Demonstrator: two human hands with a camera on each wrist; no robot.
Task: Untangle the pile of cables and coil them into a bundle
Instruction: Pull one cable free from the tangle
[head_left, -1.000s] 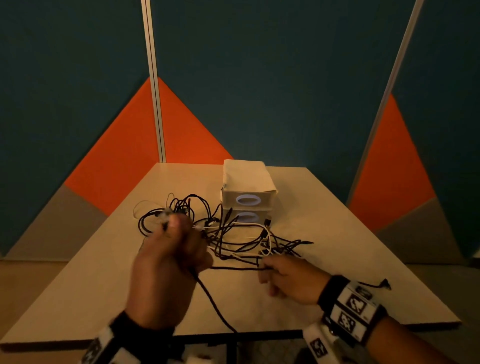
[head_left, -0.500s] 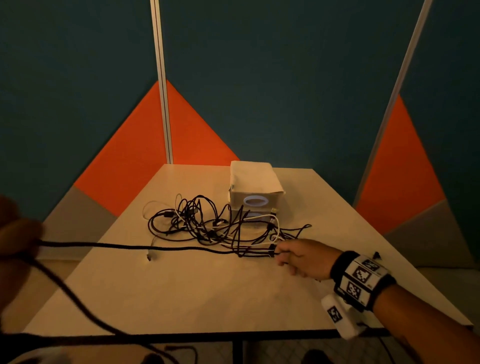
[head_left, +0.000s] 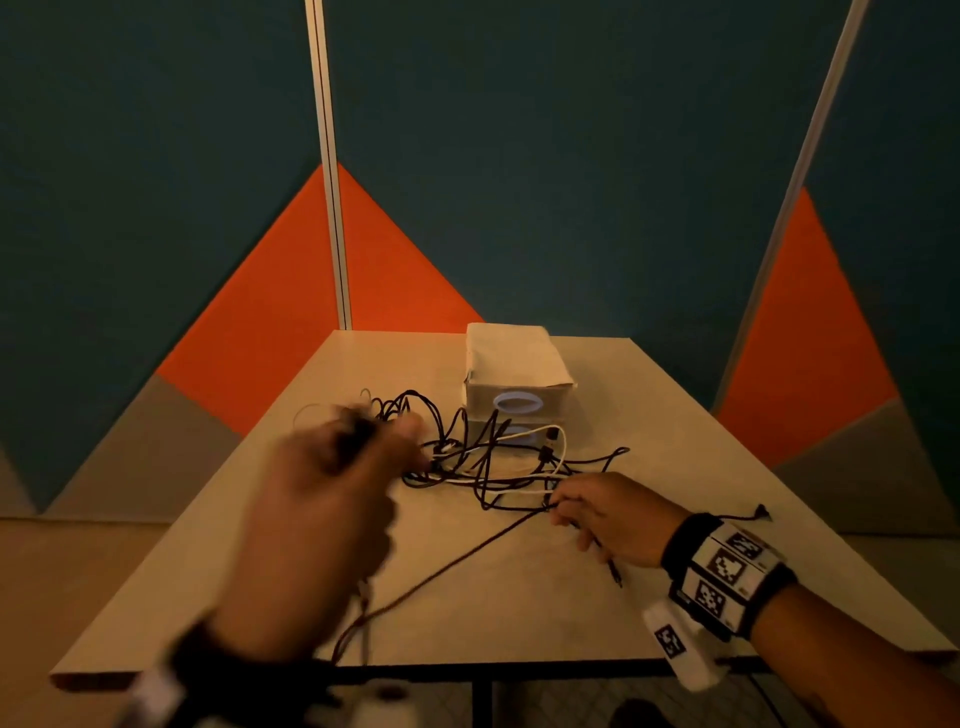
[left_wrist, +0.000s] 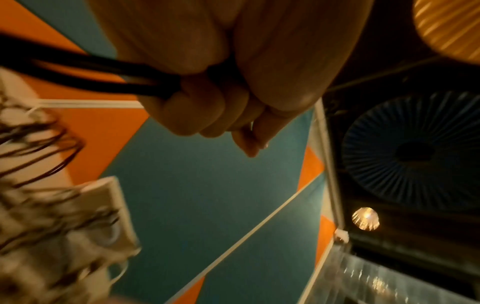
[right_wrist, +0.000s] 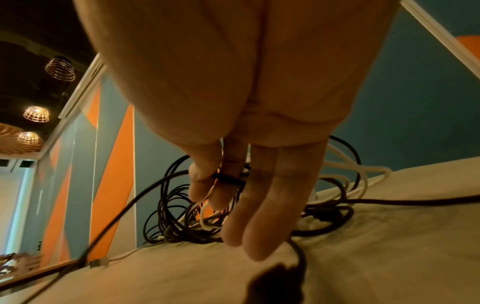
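1. Head view: The left hand (head_left: 317, 525) is seen blurred in the lower middle of the frame, raised above the table (head_left: 701, 467). Half a second ago it was far off at the left edge, with the black cable (head_left: 457, 564) pulled tight across the table. Now that cable is seen running slack from the right hand (head_left: 610, 519), at the lower right, down toward the bottom under the left hand. The right hand has stayed at the near edge of the pile of cables (head_left: 488, 457). The pile is still in the middle of the frame, just in front of the white box (head_left: 511, 364).

2. Left wrist view: The left hand (left_wrist: 221, 86) is closed in a fist. Dark cable strands (left_wrist: 85, 72) are clamped in it and go out to the left edge. The pile (left_wrist: 39, 156) is seen blurred at the lower left.

3. Right wrist view: The black cable (right_wrist: 228, 178) is pinched between thumb and first finger of the right hand (right_wrist: 246, 144). The other fingers (right_wrist: 265, 209) are held straight and close together, pointing down at the table (right_wrist: 389, 246). The pile (right_wrist: 182, 205) is seen behind them in the middle.
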